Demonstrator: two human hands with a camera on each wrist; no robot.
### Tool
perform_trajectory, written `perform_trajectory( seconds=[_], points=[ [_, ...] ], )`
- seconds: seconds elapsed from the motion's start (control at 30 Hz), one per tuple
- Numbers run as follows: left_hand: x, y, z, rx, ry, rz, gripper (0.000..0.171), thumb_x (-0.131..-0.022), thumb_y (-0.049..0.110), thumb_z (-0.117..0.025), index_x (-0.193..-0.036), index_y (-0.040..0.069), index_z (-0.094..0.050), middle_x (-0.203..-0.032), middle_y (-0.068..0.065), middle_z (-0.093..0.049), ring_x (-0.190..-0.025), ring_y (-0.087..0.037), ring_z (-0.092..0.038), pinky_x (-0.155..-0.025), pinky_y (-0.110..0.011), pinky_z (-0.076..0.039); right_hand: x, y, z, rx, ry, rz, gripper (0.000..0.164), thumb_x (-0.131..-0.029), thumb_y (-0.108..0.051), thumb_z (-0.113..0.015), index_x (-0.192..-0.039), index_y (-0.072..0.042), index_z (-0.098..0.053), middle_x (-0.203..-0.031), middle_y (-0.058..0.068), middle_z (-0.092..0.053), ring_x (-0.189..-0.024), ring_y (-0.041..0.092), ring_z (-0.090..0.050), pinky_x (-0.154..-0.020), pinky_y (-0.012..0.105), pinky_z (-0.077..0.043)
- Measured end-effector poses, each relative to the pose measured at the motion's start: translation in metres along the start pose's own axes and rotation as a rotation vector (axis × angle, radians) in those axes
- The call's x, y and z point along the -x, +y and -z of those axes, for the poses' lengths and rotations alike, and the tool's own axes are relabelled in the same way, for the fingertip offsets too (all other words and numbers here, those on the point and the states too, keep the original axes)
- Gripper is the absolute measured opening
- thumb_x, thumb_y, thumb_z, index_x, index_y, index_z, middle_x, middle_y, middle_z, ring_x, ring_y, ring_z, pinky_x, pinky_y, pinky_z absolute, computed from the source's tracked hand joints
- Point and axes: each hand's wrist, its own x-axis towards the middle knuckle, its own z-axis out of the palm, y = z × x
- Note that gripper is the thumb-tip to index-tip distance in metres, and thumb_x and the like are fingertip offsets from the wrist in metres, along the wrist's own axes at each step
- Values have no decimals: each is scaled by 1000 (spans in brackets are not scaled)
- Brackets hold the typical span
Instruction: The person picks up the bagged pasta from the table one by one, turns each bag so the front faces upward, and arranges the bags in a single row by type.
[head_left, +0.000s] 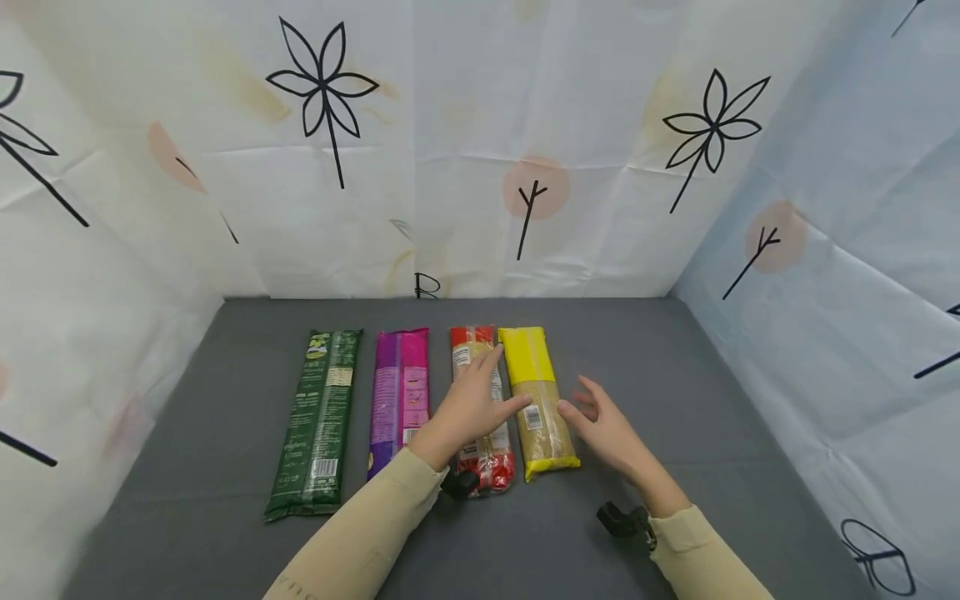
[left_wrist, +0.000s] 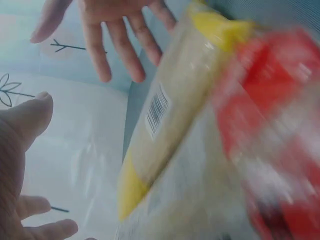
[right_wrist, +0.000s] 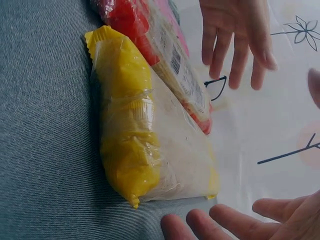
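Note:
Four long packets would be several, so by colour: a yellow-ended clear packet (head_left: 542, 408) of pale contents lies rightmost, its barcode visible in the left wrist view. Beside it lies a red-ended clear packet (head_left: 491, 467), partly hidden under my left hand (head_left: 472, 408). That hand hovers over or near the red packet with fingers extended; contact cannot be told. My right hand (head_left: 603, 425) is just right of the yellow packet, fingers loosely bent, holding nothing. In the right wrist view a gap shows between the right fingers and the yellow packet (right_wrist: 130, 115).
To the left lie a pink and purple packet (head_left: 401, 383) and a dark green packet (head_left: 318, 425), roughly side by side on the grey tabletop (head_left: 622, 358). White patterned cloth (head_left: 465, 108) encloses the back and sides. A black wrist device (head_left: 626, 521) sits at my right wrist.

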Motion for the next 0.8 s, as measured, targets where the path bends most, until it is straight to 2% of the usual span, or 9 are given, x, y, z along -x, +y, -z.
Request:
perform_trajectory(
  seconds=[0.17, 0.33, 0.53, 0.67, 0.8],
  points=[
    [-16, 12, -6, 180, 9, 43, 102, -79, 54, -74, -156, 19, -18, -156, -10, -26, -139, -31, -31, -106, -54, -33, 2, 2, 2, -58, -33, -46, 86, -92, -48, -62, -155, -11, -15, -146, 25, -38, -123, 38, -50, -86, 44, -52],
    [-28, 18, -13, 277, 17, 85, 104, -78, 40, -81, -156, 16, -17, -154, -12, -28, -132, -31, -40, -102, -49, -39, 5, 5, 0, -73, -68, -71, 90, -88, -48, -67, -155, -13, -16, -145, 23, -40, -119, 35, -54, -84, 42, -53],
    [-37, 18, -23, 270, 8, 146, 98, -82, 35, -78, -156, 12, -18, -153, -14, -31, -131, -30, -41, -104, -46, -39, 6, 7, -1, -90, -84, -97, 92, -86, -44, -71, -154, -12, -18, -144, 22, -41, -117, 33, -55, -85, 44, -52],
    [-41, 19, -28, 204, -14, 150, 91, -86, 31, -75, -155, 9, -20, -153, -16, -31, -136, -32, -36, -107, -46, -35, 7, 7, -4, -87, -79, -114, 93, -84, -42, -75, -154, -11, -21, -142, 21, -43, -117, 33, -54, -87, 47, -50],
    [-42, 22, -32, 139, -25, 145, 83, -86, 24, -75, -152, 6, -27, -149, -16, -38, -133, -31, -39, -106, -44, -36, 6, 7, -7, -100, -68, -133, 92, -83, -37, -77, -153, -8, -24, -138, 21, -47, -114, 32, -55, -85, 46, -51]
  ],
)
